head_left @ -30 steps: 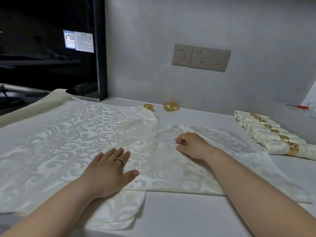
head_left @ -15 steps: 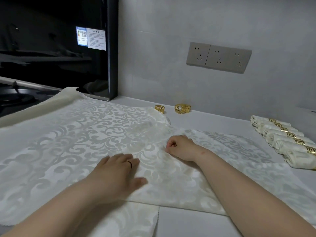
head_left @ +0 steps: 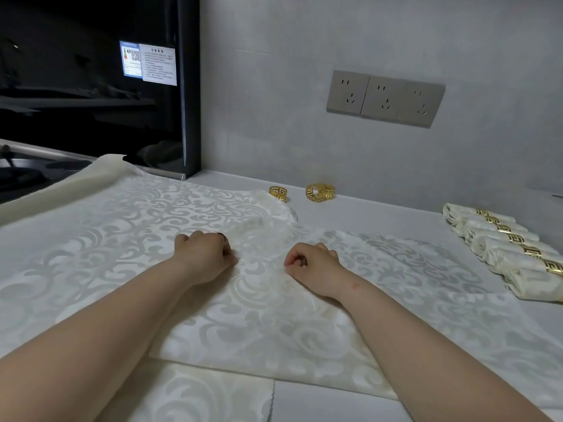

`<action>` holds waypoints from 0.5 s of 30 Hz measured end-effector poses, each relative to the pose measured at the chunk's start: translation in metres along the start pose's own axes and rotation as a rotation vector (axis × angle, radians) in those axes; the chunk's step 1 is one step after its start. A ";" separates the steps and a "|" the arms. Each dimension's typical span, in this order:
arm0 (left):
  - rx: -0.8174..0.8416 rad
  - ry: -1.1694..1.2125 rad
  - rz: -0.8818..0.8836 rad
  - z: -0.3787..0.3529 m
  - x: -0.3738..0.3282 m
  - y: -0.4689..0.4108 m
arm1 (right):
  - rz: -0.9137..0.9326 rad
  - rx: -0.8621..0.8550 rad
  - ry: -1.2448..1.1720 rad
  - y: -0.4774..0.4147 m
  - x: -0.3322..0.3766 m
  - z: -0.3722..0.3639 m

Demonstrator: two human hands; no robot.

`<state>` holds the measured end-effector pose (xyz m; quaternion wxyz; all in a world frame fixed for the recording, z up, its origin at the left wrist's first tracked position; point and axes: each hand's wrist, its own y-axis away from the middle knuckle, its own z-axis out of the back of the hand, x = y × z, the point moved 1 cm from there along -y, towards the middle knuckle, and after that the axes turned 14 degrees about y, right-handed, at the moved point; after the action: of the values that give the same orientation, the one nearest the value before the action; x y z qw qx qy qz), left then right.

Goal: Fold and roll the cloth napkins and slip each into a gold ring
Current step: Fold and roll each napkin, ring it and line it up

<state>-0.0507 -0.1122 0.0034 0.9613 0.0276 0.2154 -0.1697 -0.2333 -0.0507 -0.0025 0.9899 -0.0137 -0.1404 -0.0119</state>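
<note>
Napkin cloth [head_left: 274, 324] with a pale swirl pattern lay spread over the white counter [head_left: 380, 214], both fists curled and pinching it, left hand [head_left: 204, 254] beside right hand [head_left: 313, 264], rolled ringed napkins [head_left: 502, 251] at right, two gold rings [head_left: 320, 192] behind.

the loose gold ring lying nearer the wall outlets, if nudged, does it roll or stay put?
The openwork gold napkin ring looks to be a round band lying on its side on the smooth white countertop, so a sideways nudge would probably roll it. It looks rigid, likely metal, so it should slide easily and not deform when pinched.
</note>
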 end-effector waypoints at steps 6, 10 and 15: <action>-0.029 -0.087 -0.009 0.009 0.000 0.007 | 0.033 -0.035 0.051 0.003 0.004 -0.001; -0.157 -0.013 -0.170 -0.002 -0.015 0.026 | 0.014 -0.090 0.090 0.006 0.004 -0.004; -0.022 -0.014 -0.478 -0.029 -0.032 0.057 | -0.016 -0.117 0.039 -0.003 -0.003 0.004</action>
<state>-0.0704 -0.0445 -0.0101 0.8954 -0.0358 0.2111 -0.3904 -0.2370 -0.0531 0.0005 0.9899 -0.0702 -0.1201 -0.0282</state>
